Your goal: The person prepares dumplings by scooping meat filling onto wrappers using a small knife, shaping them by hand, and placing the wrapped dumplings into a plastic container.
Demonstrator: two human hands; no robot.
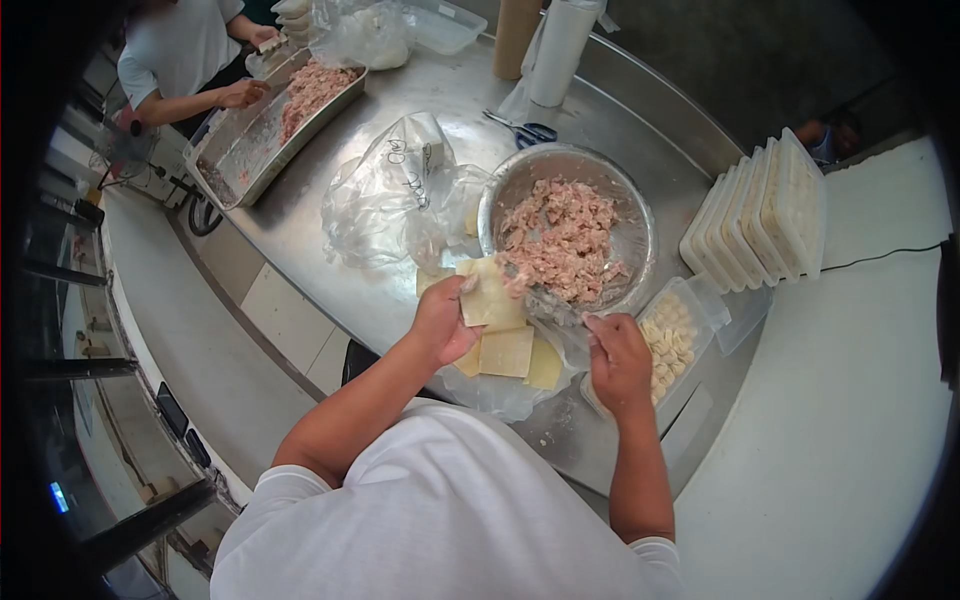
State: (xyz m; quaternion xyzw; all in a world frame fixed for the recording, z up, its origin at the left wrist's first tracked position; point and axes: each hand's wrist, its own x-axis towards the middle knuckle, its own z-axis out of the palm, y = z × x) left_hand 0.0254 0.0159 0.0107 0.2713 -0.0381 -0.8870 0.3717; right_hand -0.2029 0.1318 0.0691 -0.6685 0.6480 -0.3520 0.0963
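My left hand (447, 318) is closed on a square, pale yellow dumpling wrapper (487, 297), held over more wrappers (506, 353) lying on a plastic bag. A bit of pink ground meat touches the held wrapper's right edge. My right hand (620, 362) is closed in a pinch near the bowl's lower rim. A blurred greyish strip runs from its fingertips toward the wrapper, and I cannot make out what it is. Just beyond both hands stands a metal bowl (648, 225) of ground meat (562, 238). Beside my right hand a plastic container (707, 312) holds several small filled dumplings (668, 345).
Blue-handled scissors (535, 133) lie behind the bowl, near a plastic roll (565, 50). A clear bag (400, 190) with writing sits left of the bowl. Stacked containers (755, 215) stand at right. At far left, another person (185, 60) works over a meat tray (255, 178).
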